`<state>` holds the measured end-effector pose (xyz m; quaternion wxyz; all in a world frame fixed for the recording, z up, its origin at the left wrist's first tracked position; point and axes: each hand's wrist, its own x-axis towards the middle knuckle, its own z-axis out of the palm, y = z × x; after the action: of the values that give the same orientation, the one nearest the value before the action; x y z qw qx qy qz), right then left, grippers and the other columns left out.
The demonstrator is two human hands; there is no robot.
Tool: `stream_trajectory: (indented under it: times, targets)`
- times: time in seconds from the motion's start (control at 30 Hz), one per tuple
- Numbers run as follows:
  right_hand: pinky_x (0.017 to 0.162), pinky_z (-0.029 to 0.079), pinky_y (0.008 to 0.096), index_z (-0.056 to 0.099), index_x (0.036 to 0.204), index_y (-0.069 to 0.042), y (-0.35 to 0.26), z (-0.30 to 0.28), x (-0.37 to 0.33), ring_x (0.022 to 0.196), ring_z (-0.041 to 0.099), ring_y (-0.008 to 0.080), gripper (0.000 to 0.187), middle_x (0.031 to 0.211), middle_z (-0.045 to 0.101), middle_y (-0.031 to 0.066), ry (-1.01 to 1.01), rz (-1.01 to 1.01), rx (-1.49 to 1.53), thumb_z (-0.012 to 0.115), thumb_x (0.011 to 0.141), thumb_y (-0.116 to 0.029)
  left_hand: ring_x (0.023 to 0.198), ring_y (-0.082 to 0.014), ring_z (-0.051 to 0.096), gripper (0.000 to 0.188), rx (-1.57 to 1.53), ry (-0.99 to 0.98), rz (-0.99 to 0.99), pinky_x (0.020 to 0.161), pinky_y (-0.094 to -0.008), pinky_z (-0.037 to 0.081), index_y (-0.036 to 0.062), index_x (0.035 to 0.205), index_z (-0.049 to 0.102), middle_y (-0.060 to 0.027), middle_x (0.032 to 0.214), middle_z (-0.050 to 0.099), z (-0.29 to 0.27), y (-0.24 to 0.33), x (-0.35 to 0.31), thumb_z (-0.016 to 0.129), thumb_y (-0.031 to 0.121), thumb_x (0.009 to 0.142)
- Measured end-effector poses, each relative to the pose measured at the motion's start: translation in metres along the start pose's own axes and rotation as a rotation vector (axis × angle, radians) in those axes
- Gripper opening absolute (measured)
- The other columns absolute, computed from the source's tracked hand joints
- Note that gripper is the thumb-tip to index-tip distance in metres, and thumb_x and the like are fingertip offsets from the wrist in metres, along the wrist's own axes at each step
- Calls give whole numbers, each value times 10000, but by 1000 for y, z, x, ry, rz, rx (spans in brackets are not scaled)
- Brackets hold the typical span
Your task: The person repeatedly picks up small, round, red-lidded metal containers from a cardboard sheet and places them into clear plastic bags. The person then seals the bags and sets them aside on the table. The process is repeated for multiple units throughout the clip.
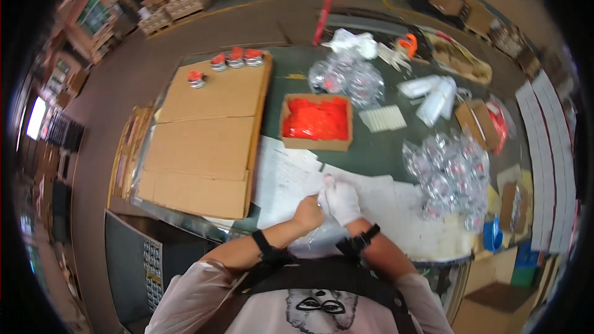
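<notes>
My left hand (307, 214), bare, is closed in a fist near the front edge of the table. Pressed against it is my right hand (341, 200) in a white glove, its fingers also closed. A clear plastic bag (317, 239) hangs from between the two hands toward my body; whatever is inside their grip is hidden. Under and beyond the hands lie printed paper sheets (284, 170). Farther off stands a small cardboard box (317, 144) full of shiny red pieces.
Flat cardboard (198, 148) covers the left side, with several small silver-and-red items (235, 59) at its far end. Bagged items pile up at right (455, 176) and far middle (349, 80). Rolled clear bags (436, 102), a blue container (493, 234) and an orange tape dispenser (407, 44) lie right.
</notes>
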<state>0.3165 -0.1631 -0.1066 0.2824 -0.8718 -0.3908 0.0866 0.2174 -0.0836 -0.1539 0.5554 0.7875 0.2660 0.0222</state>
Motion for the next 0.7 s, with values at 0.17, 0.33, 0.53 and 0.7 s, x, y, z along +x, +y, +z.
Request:
stream_trajectory:
  times: [0.17,0.33,0.53,0.7]
  targets:
    - [477,493,464,614,764,-17,-64,-27,-36,528,627,354,364,623,629,180,174,-520,-410,455,935,-296,835,-284,673,306,94,-249,-19,775,-372,514,1,1067,652,-208,916,693,-34,-1,22,646,131,790]
    - [466,479,451,597,733,-61,-3,-11,9,502,612,316,304,593,602,151,10,28,8,493,920,-278,815,-229,647,254,17,-18,86,743,-326,507,-1,1029,655,-148,857,678,-12,24,0,655,143,819]
    - [487,485,437,625,794,-51,-25,-12,-15,565,636,321,362,598,606,162,119,-210,-322,468,961,-332,682,-198,582,181,-274,-119,-135,611,-312,494,-23,923,662,-98,799,650,-31,46,-2,645,30,751]
    - [707,492,315,673,955,16,80,35,0,795,610,162,487,857,671,107,29,653,750,473,986,-427,644,-229,604,245,72,-443,-302,563,-376,479,-60,856,659,-140,726,636,-37,106,29,557,-14,639]
